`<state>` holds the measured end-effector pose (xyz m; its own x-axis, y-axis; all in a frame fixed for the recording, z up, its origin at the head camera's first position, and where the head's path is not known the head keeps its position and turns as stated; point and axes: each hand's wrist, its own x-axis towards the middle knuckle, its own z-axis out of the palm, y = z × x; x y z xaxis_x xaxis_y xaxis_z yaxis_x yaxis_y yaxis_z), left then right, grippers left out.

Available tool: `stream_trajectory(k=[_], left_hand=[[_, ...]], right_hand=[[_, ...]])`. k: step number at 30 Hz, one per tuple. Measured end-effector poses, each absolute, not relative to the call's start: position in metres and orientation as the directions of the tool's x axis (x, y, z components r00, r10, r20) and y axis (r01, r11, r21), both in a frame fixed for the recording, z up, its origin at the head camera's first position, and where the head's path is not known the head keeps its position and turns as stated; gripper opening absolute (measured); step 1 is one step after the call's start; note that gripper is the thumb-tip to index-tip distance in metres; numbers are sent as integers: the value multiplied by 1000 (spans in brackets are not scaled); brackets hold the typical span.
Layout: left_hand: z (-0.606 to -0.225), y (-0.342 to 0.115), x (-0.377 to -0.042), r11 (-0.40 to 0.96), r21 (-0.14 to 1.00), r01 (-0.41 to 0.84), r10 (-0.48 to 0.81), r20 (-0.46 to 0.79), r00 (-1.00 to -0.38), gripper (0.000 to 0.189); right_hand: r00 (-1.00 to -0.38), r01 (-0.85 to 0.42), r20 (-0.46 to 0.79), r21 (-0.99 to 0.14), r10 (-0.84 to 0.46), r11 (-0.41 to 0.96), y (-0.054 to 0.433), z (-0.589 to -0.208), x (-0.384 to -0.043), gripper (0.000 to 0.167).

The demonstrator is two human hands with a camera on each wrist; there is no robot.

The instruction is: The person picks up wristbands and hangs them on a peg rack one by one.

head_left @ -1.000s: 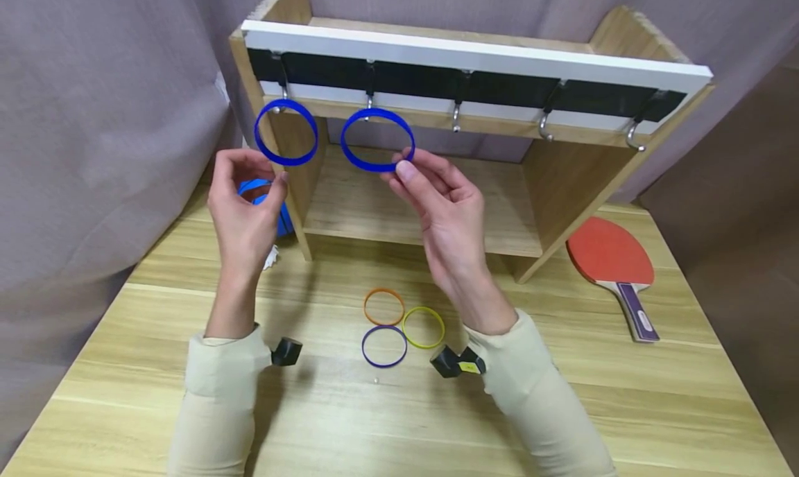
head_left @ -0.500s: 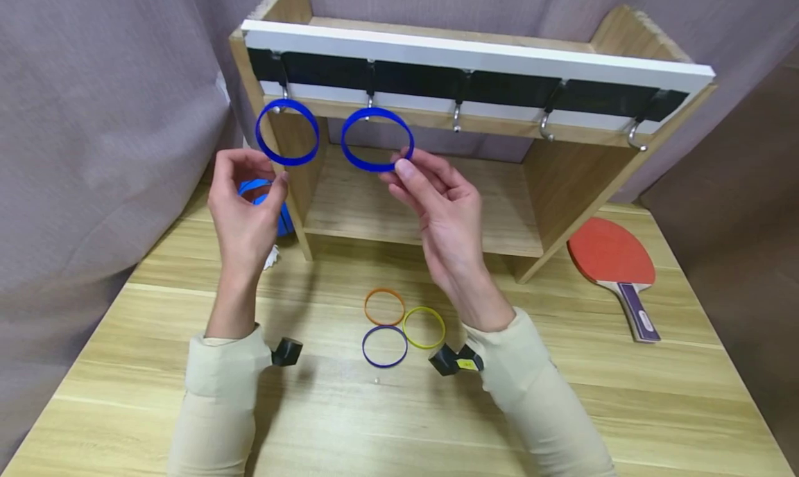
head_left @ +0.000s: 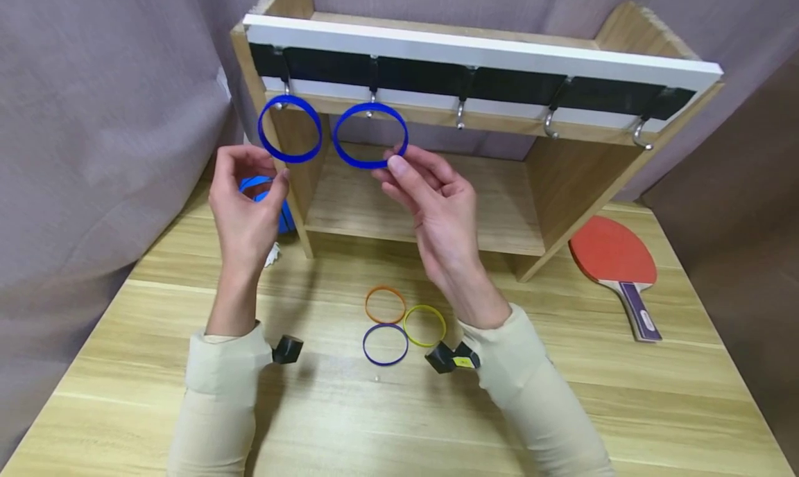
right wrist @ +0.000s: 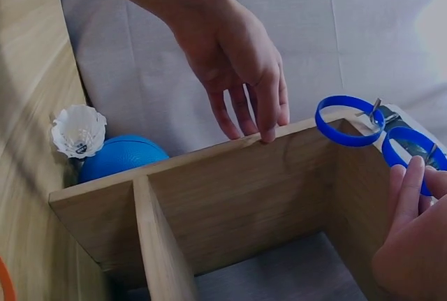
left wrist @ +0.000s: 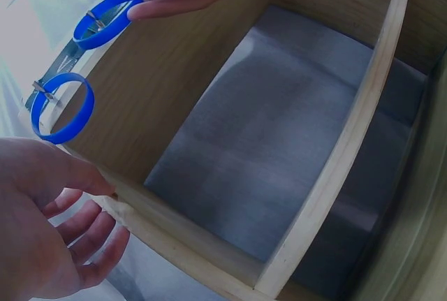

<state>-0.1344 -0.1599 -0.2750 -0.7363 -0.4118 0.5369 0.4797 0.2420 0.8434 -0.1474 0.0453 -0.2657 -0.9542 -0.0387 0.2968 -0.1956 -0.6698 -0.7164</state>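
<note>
In the head view, a blue ring (head_left: 290,129) hangs on the leftmost hook of the wooden shelf (head_left: 424,236). My right hand (head_left: 446,210) pinches a second blue ring (head_left: 335,136) between thumb and fingers at its lower right rim. That ring's top is at the second hook (head_left: 372,102), and the left wrist view shows this hook inside the ring. My left hand (head_left: 245,210) rests at the shelf's left side panel. Its thumb touches the panel's edge (left wrist: 150,224), and its loosely bent fingers lie along the outer side, holding no ring.
An orange ring (head_left: 367,313), a yellow ring (head_left: 444,326) and a purple ring (head_left: 365,349) lie on the table (head_left: 337,421). At right lies a red table tennis bat (head_left: 614,252). A blue ball (right wrist: 122,156) and a white shuttlecock (right wrist: 78,131) are by the shelf's left side.
My right hand has shifted slightly left with the second blue ring, which now sits closer to the first. The left hand stays at the panel. The view has tilted a little.
</note>
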Motion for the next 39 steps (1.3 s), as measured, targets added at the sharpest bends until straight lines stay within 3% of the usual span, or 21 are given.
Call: stream_trajectory(k=[7,12,17,21,24,28,32,39], left_hand=[[-273,-158,-133,247,843,477,-410,538,-737,26],[-271,-157,-132,239,845,479,-415,535,-736,25],[-275,-159,-136,240,848,473,-417,530,-738,26],[-276,-158,-136,240,846,475,-418,532,-736,25],[-273,-157,-131,248,846,473,-418,534,-735,25],[-274,-156,-132,244,848,470,-413,530,-741,27],[-274,-158,-132,238,851,468,-422,525,-739,26],[-275,-154,-133,211,859,466,-436,510,-742,26]], right_hand=[[-958,-189,284,-732,-40,-655,47,-272,-149,23],[-951,-220,303,-802,-61,-555,56,-277,-149,25],[-947,-275,314,-902,-67,-334,79,-284,-137,27],[-953,-245,233,-969,-191,39,107,-296,-124,23],[-935,-264,117,-859,-334,439,128,-308,-116,17],[-916,-299,-73,-529,-394,794,149,-327,-108,16],[-903,-298,-198,-348,-381,889,155,-345,-109,18],[-882,-281,-285,-322,-375,904,155,-368,-116,22]])
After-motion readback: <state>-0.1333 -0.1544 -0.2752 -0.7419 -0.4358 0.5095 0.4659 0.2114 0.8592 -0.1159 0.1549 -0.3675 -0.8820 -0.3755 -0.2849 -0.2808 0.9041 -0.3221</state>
